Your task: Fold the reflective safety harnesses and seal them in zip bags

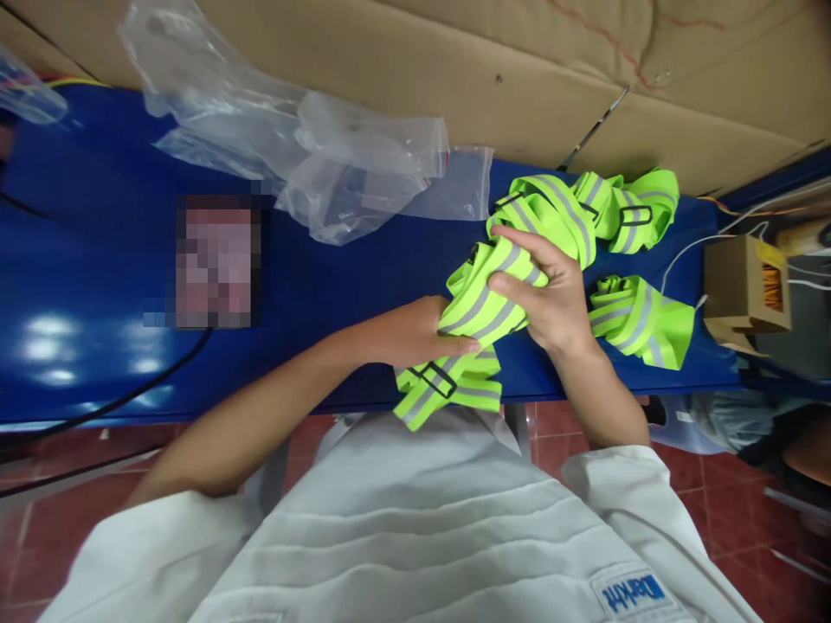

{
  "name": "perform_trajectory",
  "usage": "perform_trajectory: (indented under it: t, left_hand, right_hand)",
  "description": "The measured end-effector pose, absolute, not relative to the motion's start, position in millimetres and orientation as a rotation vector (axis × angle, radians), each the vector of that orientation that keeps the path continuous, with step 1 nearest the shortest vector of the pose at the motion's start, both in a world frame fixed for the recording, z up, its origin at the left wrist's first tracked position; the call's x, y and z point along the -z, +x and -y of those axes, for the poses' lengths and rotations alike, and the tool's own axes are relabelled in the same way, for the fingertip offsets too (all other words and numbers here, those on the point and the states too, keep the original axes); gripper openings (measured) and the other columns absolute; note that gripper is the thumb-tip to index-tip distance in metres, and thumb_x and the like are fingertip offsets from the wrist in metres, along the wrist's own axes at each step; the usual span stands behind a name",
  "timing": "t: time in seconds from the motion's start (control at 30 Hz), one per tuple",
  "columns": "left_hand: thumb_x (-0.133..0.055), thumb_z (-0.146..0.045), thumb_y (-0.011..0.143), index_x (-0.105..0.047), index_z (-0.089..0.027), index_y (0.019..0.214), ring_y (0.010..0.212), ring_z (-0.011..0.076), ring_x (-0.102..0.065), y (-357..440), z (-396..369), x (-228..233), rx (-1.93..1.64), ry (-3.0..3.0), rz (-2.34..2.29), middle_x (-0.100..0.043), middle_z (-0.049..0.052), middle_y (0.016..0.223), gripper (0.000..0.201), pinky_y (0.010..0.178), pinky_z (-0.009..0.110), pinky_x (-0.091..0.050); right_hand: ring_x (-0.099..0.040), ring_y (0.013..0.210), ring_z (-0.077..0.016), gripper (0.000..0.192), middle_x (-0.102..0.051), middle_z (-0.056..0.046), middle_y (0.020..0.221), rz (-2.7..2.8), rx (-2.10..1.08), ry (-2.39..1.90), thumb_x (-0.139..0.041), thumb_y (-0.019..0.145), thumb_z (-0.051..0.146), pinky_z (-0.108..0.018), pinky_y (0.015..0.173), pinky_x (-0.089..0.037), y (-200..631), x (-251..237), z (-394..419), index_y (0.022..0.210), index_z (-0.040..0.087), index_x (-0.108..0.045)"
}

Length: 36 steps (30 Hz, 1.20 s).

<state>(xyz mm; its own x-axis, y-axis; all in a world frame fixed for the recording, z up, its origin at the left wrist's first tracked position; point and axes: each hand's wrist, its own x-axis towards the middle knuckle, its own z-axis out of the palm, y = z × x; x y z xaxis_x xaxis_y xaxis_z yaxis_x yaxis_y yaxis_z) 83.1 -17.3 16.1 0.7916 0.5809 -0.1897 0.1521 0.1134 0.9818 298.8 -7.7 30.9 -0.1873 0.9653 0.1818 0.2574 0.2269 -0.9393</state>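
Between my two hands is a folded bundle of neon-green reflective strap [490, 294] with grey stripes. My left hand [428, 333] grips its lower left side, thumb on top, other fingers hidden beneath. My right hand [549, 290] is closed on its upper right side, thumb and fingers pressing the folds. Loose ends of strap with a black buckle [438, 379] hang below, near the table's front edge. Behind my right hand lies another heap of green reflective straps [551, 208]. A separate strap bundle [642, 320] rests to the right of my right wrist.
Clear plastic bags [363, 173] lie along the back of the blue table [325, 277]. A blurred-out item [217, 264] with a black cable is on the left. At the right end stand a small open cardboard box [746, 285] and a white cable. Brown boards [454, 69] border the back.
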Motion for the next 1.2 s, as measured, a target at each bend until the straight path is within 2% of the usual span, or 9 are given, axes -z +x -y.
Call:
perform_trajectory:
  t: [0.2,0.33,0.5,0.6,0.67,0.73,0.93,1.1,1.2]
  left_hand:
    - [-0.068,-0.046,0.096,-0.072,-0.015,0.115,0.108,0.0244,-0.072,75,11,-14,-0.451,1.691,-0.634,-0.078,0.008,0.117,0.037,0.101,0.035,-0.055]
    - [-0.070,-0.040,0.095,-0.070,-0.015,0.115,0.108,0.0217,-0.072,78,15,-13,-0.501,1.678,-0.559,-0.078,0.008,0.117,0.032,0.101,0.031,-0.055]
    - [-0.070,-0.039,0.095,-0.070,-0.015,0.110,0.103,0.0206,-0.071,79,14,-10,-0.529,1.700,-0.606,-0.077,0.006,0.112,0.029,0.097,0.031,-0.055]
    - [-0.066,-0.037,0.097,-0.069,-0.015,0.102,0.097,0.0197,-0.070,79,10,-7,-0.578,1.709,-0.610,-0.076,0.005,0.104,0.023,0.093,0.031,-0.055]
    - [-0.065,-0.038,0.096,-0.068,-0.015,0.095,0.092,0.0197,-0.069,79,8,-7,-0.596,1.746,-0.622,-0.075,0.005,0.096,0.023,0.088,0.031,-0.055]
    - [-0.066,-0.038,0.094,-0.068,-0.015,0.097,0.091,0.0203,-0.068,78,7,-6,-0.585,1.785,-0.646,-0.074,0.006,0.098,0.023,0.085,0.031,-0.055]
    - [-0.077,-0.038,0.085,-0.069,-0.015,0.091,0.084,0.0181,-0.068,82,9,-7,-0.480,1.509,-0.668,-0.072,0.002,0.087,0.025,0.074,0.028,-0.055]
    - [-0.090,-0.029,0.074,-0.073,-0.014,0.110,0.099,0.0235,-0.076,93,14,-11,-0.389,0.978,-0.597,-0.080,0.007,0.103,0.042,0.093,0.037,-0.062]
    - [-0.092,-0.026,0.072,-0.073,-0.014,0.113,0.096,0.0236,-0.077,95,17,-12,-0.394,0.951,-0.598,-0.080,0.007,0.104,0.046,0.090,0.038,-0.064]
  right_hand:
    - [-0.077,0.109,-0.0244,0.058,-0.078,-0.002,0.122,1.446,-1.470,-1.221,-0.074,0.090,0.065,-0.040,0.092,-0.066,291,-20,8,0.137,0.032,-0.069]
    - [-0.071,0.120,-0.0227,0.041,-0.076,-0.002,0.124,1.628,-1.247,-1.204,-0.059,0.102,0.061,-0.040,0.107,-0.059,283,-21,12,0.121,0.030,-0.077]
    - [-0.073,0.099,-0.0193,0.037,-0.077,-0.005,0.109,1.799,-0.937,-1.176,-0.057,0.105,0.056,-0.035,0.095,-0.060,287,-26,10,0.111,0.025,-0.076]
    - [-0.072,0.119,-0.0248,0.049,-0.075,-0.009,0.128,2.059,-0.952,-1.022,-0.051,0.105,0.062,-0.040,0.105,-0.057,291,-29,12,0.129,0.024,-0.071]
    - [-0.065,0.133,-0.0306,0.069,-0.068,-0.013,0.143,2.184,-0.902,-0.972,-0.061,0.096,0.071,-0.045,0.112,-0.054,290,-29,15,0.144,0.023,-0.062]
    - [-0.065,0.132,-0.0329,0.083,-0.066,-0.015,0.144,2.204,-0.821,-1.032,-0.072,0.086,0.074,-0.048,0.112,-0.054,287,-28,19,0.149,0.022,-0.057]
    - [-0.068,0.122,-0.0289,0.055,-0.070,-0.011,0.138,2.157,-0.759,-1.090,-0.065,0.099,0.057,-0.048,0.109,-0.056,282,-28,23,0.146,0.028,-0.062]
    - [-0.069,0.125,-0.0291,0.049,-0.073,-0.007,0.138,2.071,-0.722,-1.136,-0.068,0.097,0.057,-0.046,0.113,-0.056,285,-36,22,0.140,0.031,-0.068]
    - [-0.070,0.127,-0.0285,0.049,-0.074,-0.005,0.137,2.016,-0.787,-1.155,-0.070,0.096,0.059,-0.044,0.113,-0.055,286,-39,22,0.135,0.030,-0.071]
